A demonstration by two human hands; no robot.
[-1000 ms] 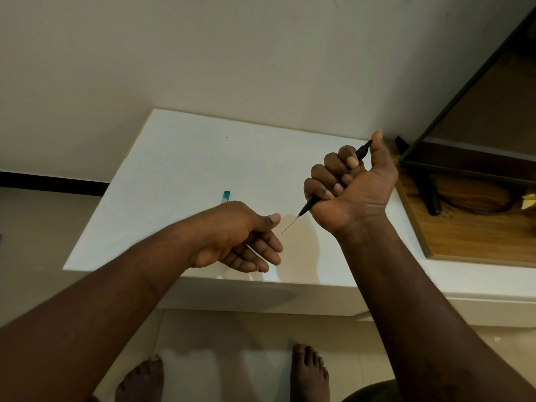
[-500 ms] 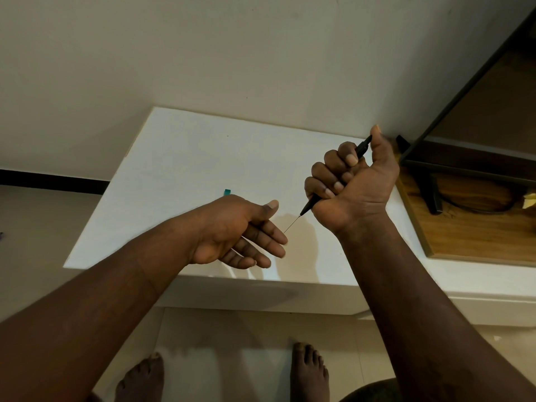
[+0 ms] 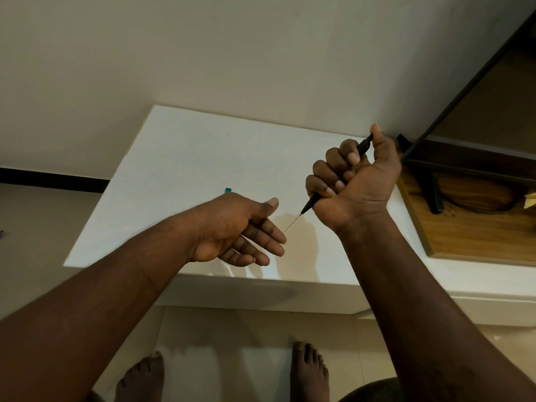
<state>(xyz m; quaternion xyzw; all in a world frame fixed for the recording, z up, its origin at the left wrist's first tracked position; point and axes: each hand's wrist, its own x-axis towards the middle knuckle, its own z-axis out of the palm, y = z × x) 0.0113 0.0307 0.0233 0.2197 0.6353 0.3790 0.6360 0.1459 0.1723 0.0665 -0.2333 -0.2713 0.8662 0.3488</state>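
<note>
- Over the white tabletop [image 3: 185, 158], we grip a black needle-tipped tool [image 3: 309, 205] in our right hand [image 3: 359, 184]. We judge this to be the step of bringing its point to our left hand [image 3: 229, 227].
- Our right fingers [image 3: 333, 166] curl round the shaft in a fist, with the thumb pressed along its upper end. The tool slants down and left, and its thin needle sticks out below the little finger.
- Our left fingers [image 3: 265, 232] lie straight and close together, holding nothing.
- The needle's tip sits just beside the left index finger, below the thumb. Whether it touches, we cannot tell.
- Next, we judge, the move calls for a slow, small advance onto a steady left hand, since the needle looks fine and sharp.
- Behind the left hand, a small teal object [image 3: 228, 190] lies on the tabletop.
</note>
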